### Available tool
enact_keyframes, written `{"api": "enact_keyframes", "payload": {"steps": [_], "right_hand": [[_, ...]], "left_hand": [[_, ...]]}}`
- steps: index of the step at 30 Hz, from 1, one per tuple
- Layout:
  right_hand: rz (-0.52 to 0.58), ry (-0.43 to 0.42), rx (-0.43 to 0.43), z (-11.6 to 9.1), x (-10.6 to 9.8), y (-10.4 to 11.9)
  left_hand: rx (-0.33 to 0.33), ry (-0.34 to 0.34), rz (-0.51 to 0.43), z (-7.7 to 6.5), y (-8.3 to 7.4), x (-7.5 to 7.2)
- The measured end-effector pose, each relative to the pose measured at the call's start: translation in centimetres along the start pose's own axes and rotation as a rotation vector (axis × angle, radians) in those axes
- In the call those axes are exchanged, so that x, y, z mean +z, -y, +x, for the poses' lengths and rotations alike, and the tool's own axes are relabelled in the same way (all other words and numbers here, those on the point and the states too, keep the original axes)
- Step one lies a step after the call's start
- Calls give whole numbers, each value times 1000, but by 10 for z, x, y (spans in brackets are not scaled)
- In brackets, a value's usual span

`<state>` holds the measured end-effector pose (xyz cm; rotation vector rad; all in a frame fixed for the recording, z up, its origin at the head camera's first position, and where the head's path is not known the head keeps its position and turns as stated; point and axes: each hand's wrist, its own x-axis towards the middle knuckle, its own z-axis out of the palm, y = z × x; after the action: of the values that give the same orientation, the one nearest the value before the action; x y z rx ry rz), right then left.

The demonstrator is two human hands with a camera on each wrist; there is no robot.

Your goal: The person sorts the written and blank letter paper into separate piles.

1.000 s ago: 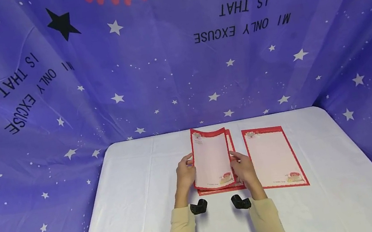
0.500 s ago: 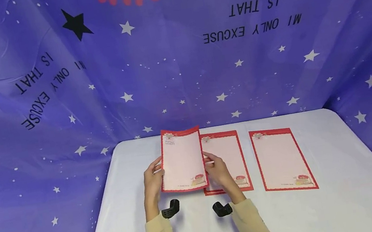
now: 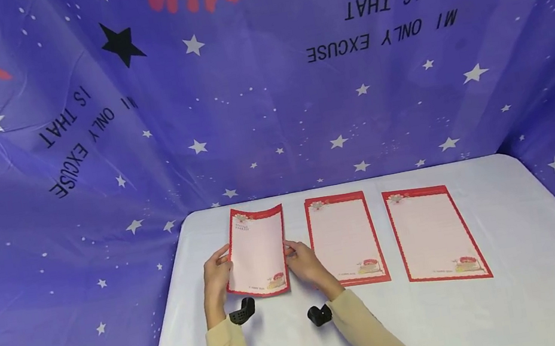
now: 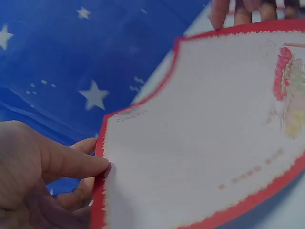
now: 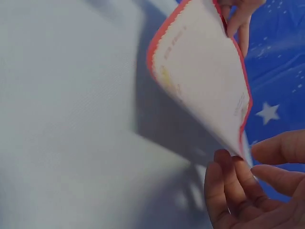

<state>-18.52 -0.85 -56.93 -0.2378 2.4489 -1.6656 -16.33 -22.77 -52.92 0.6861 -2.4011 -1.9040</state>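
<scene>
A pink sheet of stationery paper [image 3: 257,252] with a red scalloped border bows between both hands over the left part of the table. My left hand [image 3: 216,276] pinches its left edge; in the left wrist view the thumb [image 4: 81,162] lies on the printed face, with fingers behind. My right hand [image 3: 305,262] grips the opposite edge, and the right wrist view has its fingers [image 5: 233,186] at that edge. A shadow lies under the raised sheet. To the right lie matching paper sheets [image 3: 344,235], with a second bottom edge showing, and another matching sheet [image 3: 436,232].
A white cloth covers the table [image 3: 536,289]. Purple star-printed fabric [image 3: 266,102] hangs behind and at the sides. Black wrist cameras [image 3: 243,311] stick out inward from both wrists.
Both hands have carried the held sheet leftward, off the middle sheets, which are now uncovered. Over the last half second it has come lower and nearer the table.
</scene>
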Motion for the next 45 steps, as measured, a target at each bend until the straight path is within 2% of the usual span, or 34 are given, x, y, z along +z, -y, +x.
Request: {"api": "enact_keyframes", "payload": {"steps": [3,8,10,15,20,23,27,30,32,35,38,40,42,45], "right_hand": [[-59,6,1,2,2,-10],[-162,10,-86,4,5,-21],[-175,20,-96,2,7,-23],[-177,25,-76,-3,10,-22],[-181,-8,-58,-6,12,-23],[-147,-19,-44,-7,8,-26],[-84,-55,-34,-13,-7,-24],[-49,-136,-25,-19,-27,-20],[-47,-223,-3,-23,-49,-19],[-100,-387,28,-29,-80,-22],[-187,-506,121,-37,-105,-30],[-234,-523,205,-44,-116,-36],[-264,-502,281,-49,-123,-42],[-290,-472,325,-53,-130,-49]], "left_hand": [[5,-25,120,6,11,3],[51,-74,377,8,25,5],[60,-84,431,7,26,5],[7,-83,470,5,24,9],[-38,-86,479,4,22,13],[-50,-138,479,3,23,15],[-30,-206,511,-2,17,24],[34,-189,528,-11,6,40],[97,-137,495,-17,-3,62],[197,-26,447,-26,-11,98],[247,104,395,-35,-13,132],[252,159,384,-41,-13,149],[248,182,383,-46,-11,161],[254,193,387,-49,-10,173]]}}
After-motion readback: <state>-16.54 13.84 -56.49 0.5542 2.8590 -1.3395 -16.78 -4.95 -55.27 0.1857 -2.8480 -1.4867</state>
